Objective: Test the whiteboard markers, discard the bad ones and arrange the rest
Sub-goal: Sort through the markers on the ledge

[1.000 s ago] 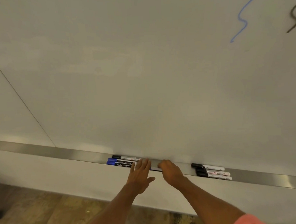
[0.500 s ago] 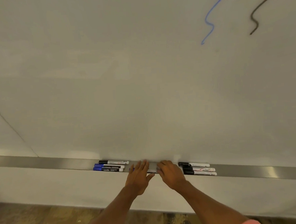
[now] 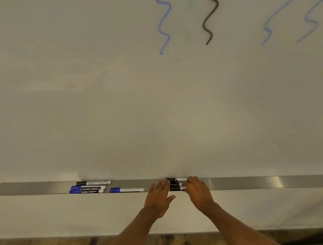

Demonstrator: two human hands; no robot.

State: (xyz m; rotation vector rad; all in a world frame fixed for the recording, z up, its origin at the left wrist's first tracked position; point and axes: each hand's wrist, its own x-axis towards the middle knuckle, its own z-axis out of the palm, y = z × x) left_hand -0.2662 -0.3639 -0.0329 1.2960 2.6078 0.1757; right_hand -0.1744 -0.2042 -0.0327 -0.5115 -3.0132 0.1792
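On the metal tray (image 3: 29,187) under the whiteboard (image 3: 99,88) we see 3 capped markers (image 3: 89,187) lying side by side, 1 black and 2 blue. 1 blue marker (image 3: 126,190) lies alone just right of them. Our left hand (image 3: 158,197) is flat, fingers straight and together, its fingertips against the cap ends of the black markers (image 3: 173,185). Our right hand (image 3: 198,193) curls over their white barrels, its thumb at the tray's front edge.
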